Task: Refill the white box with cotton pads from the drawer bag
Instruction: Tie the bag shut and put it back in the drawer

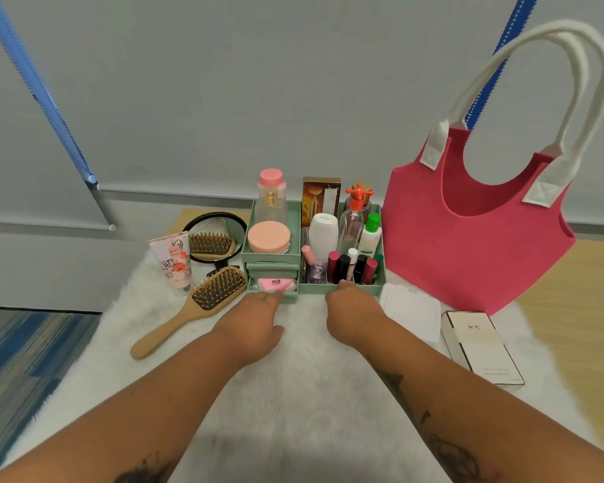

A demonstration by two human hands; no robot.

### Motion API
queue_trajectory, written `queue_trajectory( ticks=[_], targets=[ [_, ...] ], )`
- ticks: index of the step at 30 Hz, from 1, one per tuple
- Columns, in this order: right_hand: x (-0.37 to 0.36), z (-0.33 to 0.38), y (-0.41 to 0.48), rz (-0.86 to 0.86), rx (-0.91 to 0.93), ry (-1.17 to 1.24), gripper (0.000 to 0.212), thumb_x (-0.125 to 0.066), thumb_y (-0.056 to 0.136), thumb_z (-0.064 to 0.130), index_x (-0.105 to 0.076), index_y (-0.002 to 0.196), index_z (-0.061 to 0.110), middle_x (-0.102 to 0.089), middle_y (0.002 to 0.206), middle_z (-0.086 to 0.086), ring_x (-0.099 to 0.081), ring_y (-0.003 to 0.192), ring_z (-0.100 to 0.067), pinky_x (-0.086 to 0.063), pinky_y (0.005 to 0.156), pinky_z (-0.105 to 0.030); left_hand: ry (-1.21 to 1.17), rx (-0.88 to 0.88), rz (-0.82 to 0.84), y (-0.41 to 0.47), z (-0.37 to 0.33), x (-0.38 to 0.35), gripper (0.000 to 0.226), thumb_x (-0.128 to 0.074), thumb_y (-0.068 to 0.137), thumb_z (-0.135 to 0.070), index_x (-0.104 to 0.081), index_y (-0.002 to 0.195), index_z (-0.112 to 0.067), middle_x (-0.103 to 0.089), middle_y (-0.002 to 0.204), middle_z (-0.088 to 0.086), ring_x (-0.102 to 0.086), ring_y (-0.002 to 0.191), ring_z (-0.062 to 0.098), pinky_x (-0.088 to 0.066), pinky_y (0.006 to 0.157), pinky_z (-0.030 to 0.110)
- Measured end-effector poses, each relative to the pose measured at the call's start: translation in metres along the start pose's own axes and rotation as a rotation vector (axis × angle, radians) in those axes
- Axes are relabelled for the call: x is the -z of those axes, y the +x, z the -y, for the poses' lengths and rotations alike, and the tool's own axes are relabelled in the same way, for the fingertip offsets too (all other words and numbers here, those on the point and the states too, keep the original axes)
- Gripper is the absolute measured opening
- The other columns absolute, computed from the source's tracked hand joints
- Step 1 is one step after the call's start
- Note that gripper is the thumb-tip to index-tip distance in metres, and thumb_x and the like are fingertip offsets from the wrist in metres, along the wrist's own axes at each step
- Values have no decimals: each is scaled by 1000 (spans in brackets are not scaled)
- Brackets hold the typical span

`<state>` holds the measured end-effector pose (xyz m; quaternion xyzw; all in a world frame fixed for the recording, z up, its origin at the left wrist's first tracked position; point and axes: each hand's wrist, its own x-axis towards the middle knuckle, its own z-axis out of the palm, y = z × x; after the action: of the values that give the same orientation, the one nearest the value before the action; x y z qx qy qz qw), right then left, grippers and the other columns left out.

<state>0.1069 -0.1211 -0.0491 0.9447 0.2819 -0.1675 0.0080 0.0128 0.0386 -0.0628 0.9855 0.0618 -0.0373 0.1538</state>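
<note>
From the head camera I see a fluffy white rug (304, 395) over a wooden table, backed by a grey wall. At the rug's far edge stands a mint-green plastic organiser (342, 289) crowded with bottles and lipsticks; its lowest left drawer (276, 296) is pulled out, and a pink-labelled bag of cotton pads (276, 284) lies inside it. My left hand (255, 322) reaches to that drawer's front, fingers stretched forward with the tips at the bag's near edge; I cannot tell whether they pinch it. My right hand (351, 315) rests against the organiser's front wall, fingers curled loosely, holding nothing. The flat white box (412, 310) lies just right of that hand, near the rug's right edge, in front of a pink felt tote with white handles (475, 245). A wooden paddle hairbrush (196, 305) lies left of the drawer.
</note>
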Motion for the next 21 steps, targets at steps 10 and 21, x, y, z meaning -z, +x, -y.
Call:
queue_trajectory(
  ticks=[10,21],
  targets=[
    [4,-3,0,46,26,-37,48,-46,90,7,-47,138,5,-27,154,-24,-33,140,-34,-39,107,-39,87,26,158,12,-2,0,96,-59,84,-40,6,149,-10,-10,157,11,-11,142,29,-15,114,32],
    [14,-6,-6,93,65,6,50,-49,90,11,-46,140,14,-22,158,-20,-33,141,-30,-40,108,-38,86,34,199,17,0,-10,93,-61,83,-41,-3,149,-12,-3,159,13,1,145,27,-8,116,34]
  ],
)
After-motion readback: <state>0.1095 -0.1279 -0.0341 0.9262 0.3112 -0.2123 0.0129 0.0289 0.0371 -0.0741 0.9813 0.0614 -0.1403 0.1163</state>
